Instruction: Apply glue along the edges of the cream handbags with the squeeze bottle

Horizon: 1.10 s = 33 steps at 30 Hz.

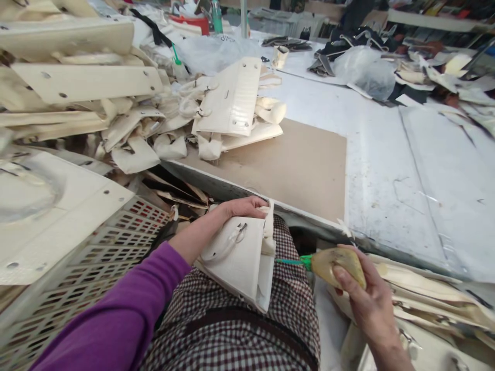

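A cream handbag (235,252) with a handle loop lies tilted across my lap. My left hand (247,207) grips its far edge, with the fingertips partly hidden behind a folded cream flap. In my right hand (363,288) is a yellowish squeeze bottle (334,265) with a green nozzle, the thumb pressed on its side. The bottle lies nearly level, its thin tip pointing left at the open side of the bag. Whether the tip touches the bag I cannot tell.
A white table (381,170) bears a brown board (309,165) and a heap of cream bag pieces (228,98). At my left stands a slatted plastic crate (96,252) with a bag panel (50,206) over it. More cream bags (433,299) lie at my right.
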Each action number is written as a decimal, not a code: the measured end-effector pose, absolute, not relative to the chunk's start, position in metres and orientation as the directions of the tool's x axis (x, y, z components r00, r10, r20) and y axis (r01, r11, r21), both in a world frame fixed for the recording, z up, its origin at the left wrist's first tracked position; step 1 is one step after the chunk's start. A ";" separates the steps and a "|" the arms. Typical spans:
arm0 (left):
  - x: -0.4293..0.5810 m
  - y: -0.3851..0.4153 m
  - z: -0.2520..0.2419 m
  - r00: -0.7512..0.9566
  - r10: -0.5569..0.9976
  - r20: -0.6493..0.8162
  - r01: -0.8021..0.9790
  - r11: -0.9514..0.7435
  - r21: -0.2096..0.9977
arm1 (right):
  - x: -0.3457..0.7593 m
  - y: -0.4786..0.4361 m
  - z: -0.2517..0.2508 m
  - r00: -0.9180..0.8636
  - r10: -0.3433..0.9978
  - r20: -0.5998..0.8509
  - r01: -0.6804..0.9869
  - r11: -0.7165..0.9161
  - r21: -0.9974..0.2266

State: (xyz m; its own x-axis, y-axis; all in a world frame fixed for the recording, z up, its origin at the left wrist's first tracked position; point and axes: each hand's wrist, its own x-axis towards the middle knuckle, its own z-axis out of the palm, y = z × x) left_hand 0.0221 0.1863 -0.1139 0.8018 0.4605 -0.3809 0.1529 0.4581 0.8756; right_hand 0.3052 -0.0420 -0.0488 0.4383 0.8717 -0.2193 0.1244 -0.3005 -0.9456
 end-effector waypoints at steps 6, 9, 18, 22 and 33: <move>0.021 0.188 -0.118 0.796 0.466 -0.385 0.152 0.463 0.873 | 0.299 -0.039 -0.054 0.403 0.888 -0.223 0.101 -0.285 -0.953; 0.023 0.187 -0.116 0.799 0.460 -0.388 0.155 0.466 0.871 | 0.295 -0.036 -0.053 0.407 0.895 -0.182 0.156 -0.265 -0.951; 0.025 0.187 -0.122 0.799 0.447 -0.401 0.170 0.473 0.865 | 0.305 -0.025 -0.066 0.351 0.934 -0.070 0.233 -0.160 -0.959; 0.027 0.187 -0.122 0.805 0.432 -0.406 0.183 0.469 0.864 | 0.311 -0.024 -0.062 0.275 0.959 -0.074 0.205 -0.134 -0.970; 0.032 0.187 -0.122 0.822 0.406 -0.401 0.202 0.450 0.870 | 0.323 -0.036 -0.055 0.030 0.970 -0.242 0.131 -0.243 -0.961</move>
State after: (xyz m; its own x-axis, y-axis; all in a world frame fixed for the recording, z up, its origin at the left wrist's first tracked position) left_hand 0.0323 0.1868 -0.1224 0.8216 0.4055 -0.4007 0.2018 0.4504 0.8697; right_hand 0.3228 -0.0361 -0.0553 0.0295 0.9699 -0.2415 0.1307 -0.2433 -0.9611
